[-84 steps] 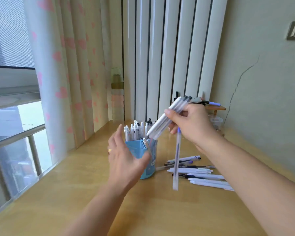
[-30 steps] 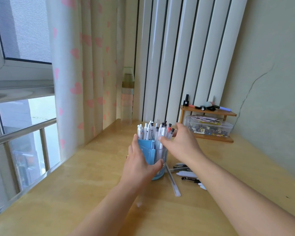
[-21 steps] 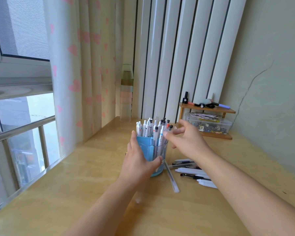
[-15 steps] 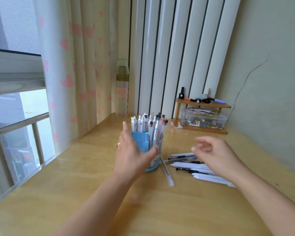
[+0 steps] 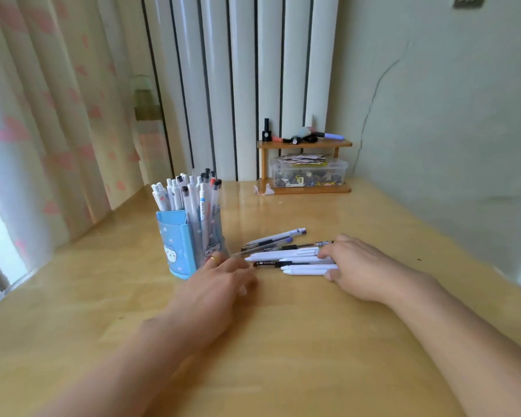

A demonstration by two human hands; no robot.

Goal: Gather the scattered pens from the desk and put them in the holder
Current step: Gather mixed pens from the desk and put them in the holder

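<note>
Pens (image 5: 286, 255) lie between both flat hands, fingers (image 5: 333, 252) spread, gripping nothing

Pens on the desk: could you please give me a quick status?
Left hand open, empty, beside holder. Right hand open, fingers on loose pens. Nothing blocking.

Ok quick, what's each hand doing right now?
Left hand: open, flat on the desk, holding nothing.
Right hand: open, fingers resting on the loose pens, not gripping yet.
</note>
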